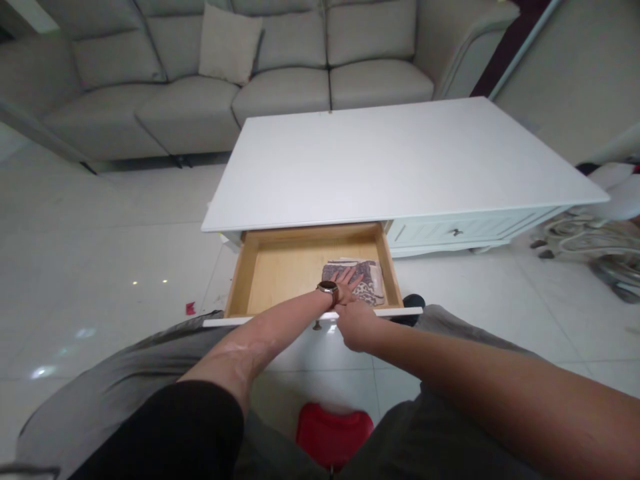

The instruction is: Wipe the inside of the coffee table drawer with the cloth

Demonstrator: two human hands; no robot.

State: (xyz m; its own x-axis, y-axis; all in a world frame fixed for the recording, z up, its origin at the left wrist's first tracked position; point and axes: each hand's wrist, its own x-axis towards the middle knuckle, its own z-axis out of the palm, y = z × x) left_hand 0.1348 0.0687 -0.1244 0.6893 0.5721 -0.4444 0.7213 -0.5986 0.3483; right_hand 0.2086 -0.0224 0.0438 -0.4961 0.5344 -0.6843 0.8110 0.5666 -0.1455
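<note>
The drawer (280, 267) of the white desk (390, 160) is pulled out toward the person. It sits under the near edge of the desk, at the left end. Inside it lies a folded cloth (367, 280) with a dark and light pattern. The cloth is in the right front corner of the drawer, close to the right wall. The other part of the drawer floor is bare wood.

The left hand (347, 279) reaches into the drawer and lies flat on the cloth, with its fingers spread out. It presses down and does not pinch anything. A watch (327, 288) is on that wrist.

The right hand (356, 325) is curled at the white front edge of the drawer (405, 311), just beside the left wrist. It looks like it holds the edge, but the fingers are hidden, so how tight the grip is cannot be told.

So the cloth is already in the drawer, and the drawer is not shut yet.

The second drawer (460, 230), to the right, is closed. A gray sofa (200, 87) stands behind the desk. A red thing (333, 433) is on the floor between the person's knees.
</note>
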